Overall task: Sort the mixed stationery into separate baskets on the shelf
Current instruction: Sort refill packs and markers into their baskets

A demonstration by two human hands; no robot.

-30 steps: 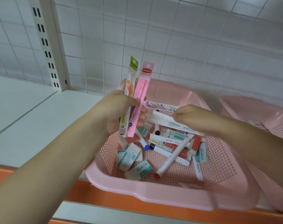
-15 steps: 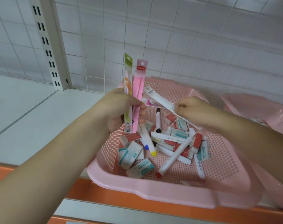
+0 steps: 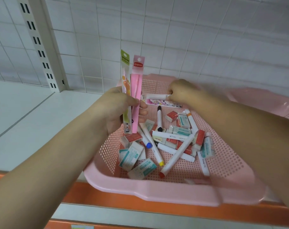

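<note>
Centrally: one pink basket (image 3: 157, 191), perforated, on a white shelf (image 3: 33, 113) with an orange front edge (image 3: 107, 201); its right rim is smeared by blur. Contents: loose markers (image 3: 178, 156) with red, yellow, blue and black ends, crossed over erasers (image 3: 130, 157) in teal and red sleeves; the print is too small to read. Flat printed packet (image 3: 158, 102) along the far wall, partly covered by the right hand.

Left hand (image 3: 117, 109), centre frame, above the basket's left wall: thumb and curled fingers pinch a green packet (image 3: 125, 80) and a pink packet (image 3: 137, 86), both upright, lower ends showing below the palm.

Right hand (image 3: 181, 91), upper centre, blurred: fingers curled round one end of a white stick (image 3: 155, 96) lying level; its kind cannot be told.

Second pink basket (image 3: 264, 103), right edge, cut off by the frame and partly hidden behind the right forearm.

Slotted upright (image 3: 39, 47), upper left.
</note>
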